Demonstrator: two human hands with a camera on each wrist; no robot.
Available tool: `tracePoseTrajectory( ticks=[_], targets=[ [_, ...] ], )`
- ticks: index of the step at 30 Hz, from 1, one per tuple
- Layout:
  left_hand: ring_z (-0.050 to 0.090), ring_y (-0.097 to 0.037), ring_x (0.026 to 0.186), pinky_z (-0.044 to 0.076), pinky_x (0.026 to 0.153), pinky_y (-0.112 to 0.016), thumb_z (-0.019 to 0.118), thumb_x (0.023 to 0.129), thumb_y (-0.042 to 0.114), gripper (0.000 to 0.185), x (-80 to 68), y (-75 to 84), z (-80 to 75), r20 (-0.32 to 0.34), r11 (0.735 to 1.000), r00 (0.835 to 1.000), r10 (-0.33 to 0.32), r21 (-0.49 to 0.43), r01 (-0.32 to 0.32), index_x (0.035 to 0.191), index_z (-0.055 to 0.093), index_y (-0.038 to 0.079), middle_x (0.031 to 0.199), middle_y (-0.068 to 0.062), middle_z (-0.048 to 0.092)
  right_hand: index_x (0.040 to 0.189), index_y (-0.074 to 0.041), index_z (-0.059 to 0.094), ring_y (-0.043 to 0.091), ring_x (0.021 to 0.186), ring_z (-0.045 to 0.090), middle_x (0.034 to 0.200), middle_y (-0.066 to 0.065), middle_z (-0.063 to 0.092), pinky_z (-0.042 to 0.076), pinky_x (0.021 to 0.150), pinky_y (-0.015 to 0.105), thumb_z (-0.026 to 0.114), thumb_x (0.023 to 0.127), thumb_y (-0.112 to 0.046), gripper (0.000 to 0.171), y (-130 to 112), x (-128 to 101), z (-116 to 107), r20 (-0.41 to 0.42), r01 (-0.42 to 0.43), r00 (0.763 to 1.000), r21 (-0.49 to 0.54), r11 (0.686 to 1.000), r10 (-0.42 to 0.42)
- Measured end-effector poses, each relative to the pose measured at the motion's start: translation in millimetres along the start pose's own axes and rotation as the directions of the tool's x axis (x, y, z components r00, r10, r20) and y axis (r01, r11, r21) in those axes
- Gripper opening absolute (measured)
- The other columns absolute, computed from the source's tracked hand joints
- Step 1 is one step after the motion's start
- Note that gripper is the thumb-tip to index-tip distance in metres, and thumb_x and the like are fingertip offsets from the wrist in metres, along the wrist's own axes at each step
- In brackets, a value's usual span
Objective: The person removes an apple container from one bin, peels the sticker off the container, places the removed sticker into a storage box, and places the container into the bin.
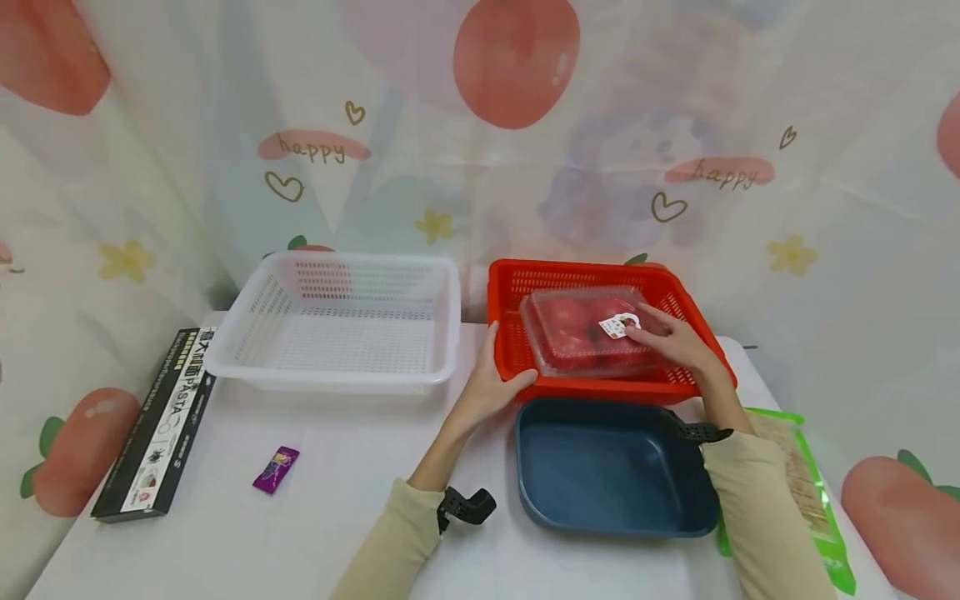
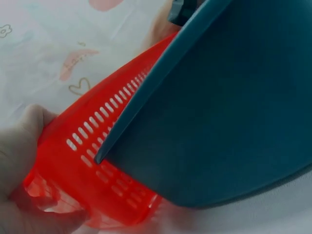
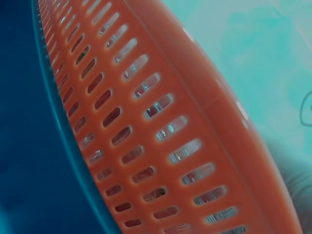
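Note:
A red slotted basket (image 1: 585,389) stands at the back right of the table in the head view. Inside it lies a clear plastic box (image 1: 558,354) of round red fruit with a white label (image 1: 617,325). At the basket's front left corner, my left hand (image 1: 486,385) holds the rim between thumb and fingers. My right hand (image 1: 678,343) reaches over the basket, its extended fingers touching the box lid near the label. The right wrist view shows the basket's slotted wall (image 3: 131,126), with clear plastic behind the slots; my right fingers are hidden there.
A dark blue basin (image 1: 607,475) stands just before the red basket. To the left are a white slotted basket (image 1: 330,379), a black pasta box (image 1: 161,433) and a small purple packet (image 1: 276,469). A green-edged bag (image 1: 806,475) lies partly under my right forearm.

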State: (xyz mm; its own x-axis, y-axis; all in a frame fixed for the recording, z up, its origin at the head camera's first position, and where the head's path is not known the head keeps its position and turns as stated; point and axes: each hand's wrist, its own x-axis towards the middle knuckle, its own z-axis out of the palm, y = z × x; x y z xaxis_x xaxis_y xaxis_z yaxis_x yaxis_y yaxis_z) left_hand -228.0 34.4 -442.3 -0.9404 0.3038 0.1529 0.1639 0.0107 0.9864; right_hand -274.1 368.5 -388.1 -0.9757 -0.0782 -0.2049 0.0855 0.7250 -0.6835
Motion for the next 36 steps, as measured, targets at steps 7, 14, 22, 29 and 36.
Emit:
tracePoseTrajectory(
  ticks=[7, 14, 22, 29, 36],
  targets=[
    [0.046, -0.018, 0.128, 0.054, 0.094, -0.04, 0.075, 0.082, 0.024, 0.095, -0.4, -0.8, 4.0, -0.034, 1.0, 0.999, 0.001, 0.004, -0.001, 0.153, 0.012, 0.034, 0.146, 0.002, 0.04, 0.157, -0.025, 0.011, 0.045, 0.133, 0.035, 0.157, 0.025, 0.025, 0.049, 0.095, 0.054, 0.063, 0.088, -0.054, 0.091, 3.2, 0.9, 0.0, -0.014, 0.008, 1.0, 0.004, 1.0, -0.008],
    [0.04, -0.027, 0.135, 0.054, 0.094, -0.04, 0.075, 0.082, 0.028, 0.1, -2.8, -2.4, 6.3, -0.059, 0.999, 0.997, -0.047, 0.021, 0.048, 0.156, 0.007, 0.026, 0.15, 0.003, 0.035, 0.157, -0.023, 0.009, 0.045, 0.135, 0.031, 0.157, 0.025, 0.022, 0.046, 0.098, 0.055, 0.061, 0.09, -0.05, 0.088, 7.6, 3.6, 0.5, 0.017, 0.024, 1.0, 0.017, 1.0, -0.024],
    [0.036, -0.032, 0.139, 0.052, 0.097, -0.045, 0.074, 0.083, 0.028, 0.099, -1.6, -1.5, 8.4, -0.081, 0.997, 0.994, -0.068, 0.017, 0.069, 0.156, 0.008, 0.025, 0.154, 0.0, 0.031, 0.157, -0.025, 0.01, 0.043, 0.131, 0.036, 0.156, 0.024, 0.025, 0.052, 0.093, 0.049, 0.061, 0.091, -0.048, 0.086, 8.3, 3.9, -0.2, 0.036, 0.002, 0.999, 0.093, 0.996, -0.005],
    [0.035, -0.031, 0.139, 0.053, 0.096, -0.044, 0.074, 0.082, 0.026, 0.1, -1.6, 2.1, 7.7, -0.096, 0.997, 0.992, -0.076, 0.02, 0.078, 0.156, 0.007, 0.025, 0.154, 0.001, 0.03, 0.156, -0.03, 0.01, 0.043, 0.13, 0.039, 0.156, 0.023, 0.026, 0.052, 0.092, 0.05, 0.062, 0.09, -0.05, 0.087, 3.5, 5.0, -1.0, 0.034, -0.014, 0.999, 0.125, 0.992, 0.01],
    [0.034, -0.032, 0.14, 0.049, 0.101, -0.048, 0.073, 0.083, 0.026, 0.098, -0.2, 3.7, 9.5, -0.097, 0.996, 0.992, -0.083, 0.036, 0.087, 0.156, 0.008, 0.022, 0.156, -0.001, 0.028, 0.157, -0.028, 0.009, 0.042, 0.131, 0.038, 0.156, 0.023, 0.024, 0.052, 0.092, 0.049, 0.062, 0.09, -0.048, 0.087, 4.4, 3.5, -2.2, 0.037, -0.032, 0.999, 0.131, 0.991, 0.027]
  ],
)
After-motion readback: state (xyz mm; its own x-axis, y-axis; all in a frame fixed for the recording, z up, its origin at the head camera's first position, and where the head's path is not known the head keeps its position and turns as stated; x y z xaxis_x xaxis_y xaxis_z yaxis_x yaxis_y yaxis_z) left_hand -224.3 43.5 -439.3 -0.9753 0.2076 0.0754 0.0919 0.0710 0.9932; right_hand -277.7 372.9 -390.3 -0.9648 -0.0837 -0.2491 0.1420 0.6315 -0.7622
